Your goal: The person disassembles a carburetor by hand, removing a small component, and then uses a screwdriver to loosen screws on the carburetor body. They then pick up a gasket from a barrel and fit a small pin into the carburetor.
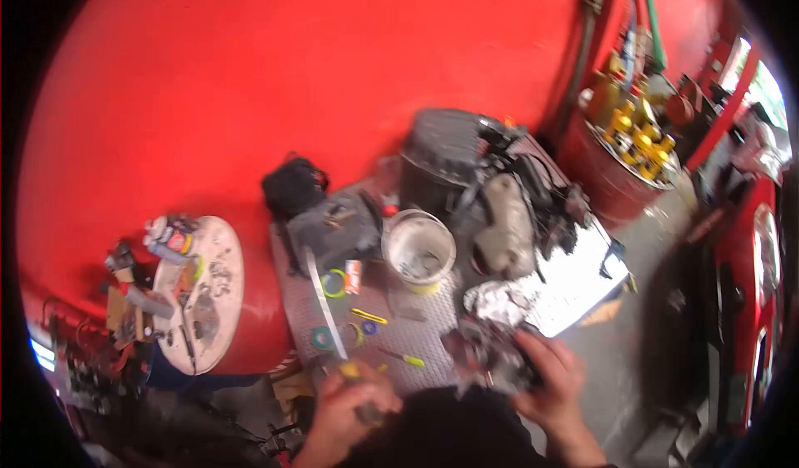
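Clenching left hand around a yellow-handled tool, long flat metal blade pointing away across the checker-plate bench, passing beside green tape rolls. Grasping with right hand a grey metal engine part, sitting at the near bench edge, just below crumpled foil. Lying between the hands: small yellow-tipped screwdriver. Standing farther back: white bucket, close beside a dark engine. Sitting well apart to the left: round tray carrying spray cans. Blurring obscuring finer detail of the engine part.
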`<state>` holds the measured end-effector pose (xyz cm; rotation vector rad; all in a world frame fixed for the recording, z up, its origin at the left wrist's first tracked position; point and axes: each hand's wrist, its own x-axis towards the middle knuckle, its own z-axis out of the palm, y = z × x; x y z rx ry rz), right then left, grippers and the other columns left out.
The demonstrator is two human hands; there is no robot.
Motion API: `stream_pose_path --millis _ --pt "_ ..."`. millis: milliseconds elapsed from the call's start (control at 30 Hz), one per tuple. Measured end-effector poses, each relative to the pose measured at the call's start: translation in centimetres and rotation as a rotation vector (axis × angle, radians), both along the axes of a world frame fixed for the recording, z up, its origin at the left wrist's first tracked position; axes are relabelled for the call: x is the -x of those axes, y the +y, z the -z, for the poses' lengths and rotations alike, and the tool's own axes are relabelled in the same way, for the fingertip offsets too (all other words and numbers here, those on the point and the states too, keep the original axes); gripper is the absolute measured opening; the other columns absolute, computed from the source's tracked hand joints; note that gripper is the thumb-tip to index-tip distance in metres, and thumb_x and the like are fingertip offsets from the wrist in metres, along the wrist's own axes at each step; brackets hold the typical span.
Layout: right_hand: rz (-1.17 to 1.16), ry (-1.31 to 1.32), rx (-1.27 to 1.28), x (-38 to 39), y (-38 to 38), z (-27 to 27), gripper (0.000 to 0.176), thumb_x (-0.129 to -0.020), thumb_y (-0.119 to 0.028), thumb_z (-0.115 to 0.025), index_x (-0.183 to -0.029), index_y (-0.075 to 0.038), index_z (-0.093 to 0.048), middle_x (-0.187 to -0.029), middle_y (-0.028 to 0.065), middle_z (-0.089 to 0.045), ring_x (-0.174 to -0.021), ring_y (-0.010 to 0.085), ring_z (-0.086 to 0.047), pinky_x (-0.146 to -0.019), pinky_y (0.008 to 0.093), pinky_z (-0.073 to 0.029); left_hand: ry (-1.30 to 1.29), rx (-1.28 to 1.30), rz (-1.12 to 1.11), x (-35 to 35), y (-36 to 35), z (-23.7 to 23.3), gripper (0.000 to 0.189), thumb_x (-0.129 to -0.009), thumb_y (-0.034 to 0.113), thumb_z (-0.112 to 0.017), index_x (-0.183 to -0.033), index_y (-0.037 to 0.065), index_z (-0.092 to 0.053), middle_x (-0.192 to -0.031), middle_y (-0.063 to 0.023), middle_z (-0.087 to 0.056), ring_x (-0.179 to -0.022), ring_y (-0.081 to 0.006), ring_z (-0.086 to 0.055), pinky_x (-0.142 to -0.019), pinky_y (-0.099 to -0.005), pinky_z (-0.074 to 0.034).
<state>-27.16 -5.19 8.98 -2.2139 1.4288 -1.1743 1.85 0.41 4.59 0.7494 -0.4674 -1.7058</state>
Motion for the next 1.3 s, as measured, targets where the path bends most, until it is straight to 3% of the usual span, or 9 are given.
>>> stream_pose_path --millis 100,200,267,400,767,967,1067,1233,1300 --pt "-0.026 0.147 0.284 0.1 1.6 -4.8 0.046 -0.067 -0.011 -0.08 -0.111 -0.007 -0.071 -0.087 0.0179 -0.069 -0.069 0.0301 -0.068 -0.06 0.0342 -0.055 -0.128 -0.052 -0.002 1.0 0.0 -3.1 0.017 -0.088 0.004 -0.062 -0.103 -0.004 -0.057 -0.093 -0.0206 -0.066 -0.087 -0.0329 -0.067 -0.082 -0.047 -0.056" --pt "-0.13 0.084 0.289 -0.4 2.5 -9.7 0.05 -0.079 0.001 -0.071 -0.127 -0.01 -0.063 -0.099 0.023 -0.067 -0.07 0.0343 -0.066 -0.059 0.0397 -0.052 -0.201 -0.019 -0.005 0.9 -0.6 -5.4 0.019 -0.09 0.005 -0.064 -0.105 -0.004 -0.056 -0.098 -0.0204 -0.066 -0.093 -0.0326 -0.068 -0.085 -0.0475 -0.056" --pt "-0.19 0.109 0.343 -0.1 2.3 -11.4 0.046 -0.079 0.004 -0.07 -0.123 -0.003 -0.063 -0.096 0.0228 -0.067 -0.066 0.0322 -0.064 -0.055 0.0378 -0.049 -0.168 0.028 0.005 0.5 -0.8 -5.3 0.021 -0.092 0.006 -0.064 -0.109 -0.003 -0.056 -0.101 -0.0204 -0.066 -0.094 -0.0319 -0.067 -0.085 -0.0464 -0.057" --pt "-0.219 0.128 0.497 -0.1 1.8 -11.6 0.042 -0.078 0.009 -0.067 -0.119 0.002 -0.063 -0.091 0.0226 -0.066 -0.061 0.03 -0.061 -0.051 0.0355 -0.046 -0.124 0.014 -0.017 0.3 -0.8 -4.5 0.022 -0.091 0.004 -0.064 -0.11 -0.003 -0.056 -0.102 -0.0201 -0.066 -0.094 -0.0313 -0.068 -0.085 -0.0458 -0.057" --pt "-0.269 0.237 0.467 -0.3 2.1 -13.8 0.051 -0.078 0.009 -0.065 -0.128 0.003 -0.058 -0.097 0.0242 -0.064 -0.065 0.0332 -0.06 -0.053 0.0384 -0.049 -0.114 -0.007 -0.047 0.1 -0.7 -4.2 0.024 -0.09 0.003 -0.064 -0.112 -0.003 -0.056 -0.102 -0.0212 -0.067 -0.094 -0.0326 -0.068 -0.084 -0.0489 -0.057" --pt "-0.243 0.284 0.491 -1.0 2.1 -14.4 0.05 -0.078 0.009 -0.065 -0.127 0.004 -0.058 -0.095 0.024 -0.064 -0.067 0.0329 -0.062 -0.056 0.0388 -0.051 -0.163 0.047 -0.063 0.8 1.2 -6.9 0.042 -0.088 0.004 -0.066 -0.128 -0.001 -0.052 -0.111 -0.018 -0.067 -0.099 -0.028 -0.068 -0.082 -0.0409 -0.056" --pt "-0.219 0.302 0.512 -1.5 2.0 -14.3 0.048 -0.079 0.008 -0.066 -0.126 0.002 -0.059 -0.096 0.0225 -0.064 -0.069 0.0323 -0.062 -0.058 0.0385 -0.052 -0.024 0.207 0.269 0.8 1.5 -11.1 0.064 -0.09 0.021 -0.074 -0.142 0.003 -0.04 -0.13 -0.0143 -0.054 -0.122 -0.0237 -0.055 -0.105 -0.04 -0.042" --pt "-0.199 0.332 0.466 -1.1 2.4 -14.0 0.051 -0.076 -0.001 -0.072 -0.126 -0.005 -0.062 -0.107 0.0169 -0.062 -0.075 0.0291 -0.062 -0.064 0.0372 -0.053 0.026 0.312 0.271 1.8 2.3 -13.2 0.054 -0.09 0.001 -0.066 -0.138 -0.004 -0.039 -0.13 -0.0171 -0.055 -0.122 -0.0268 -0.057 -0.102 -0.0417 -0.046" --pt "-0.229 0.312 0.5 -1.5 2.0 -14.6 0.046 -0.079 0.006 -0.068 -0.124 0.001 -0.061 -0.098 0.0208 -0.064 -0.071 0.0317 -0.063 -0.06 0.0381 -0.053 0.001 0.334 0.285 1.8 2.2 -13.0 0.055 -0.09 0.0 -0.065 -0.138 -0.004 -0.038 -0.132 -0.0182 -0.054 -0.123 -0.0275 -0.057 -0.103 -0.0425 -0.045"
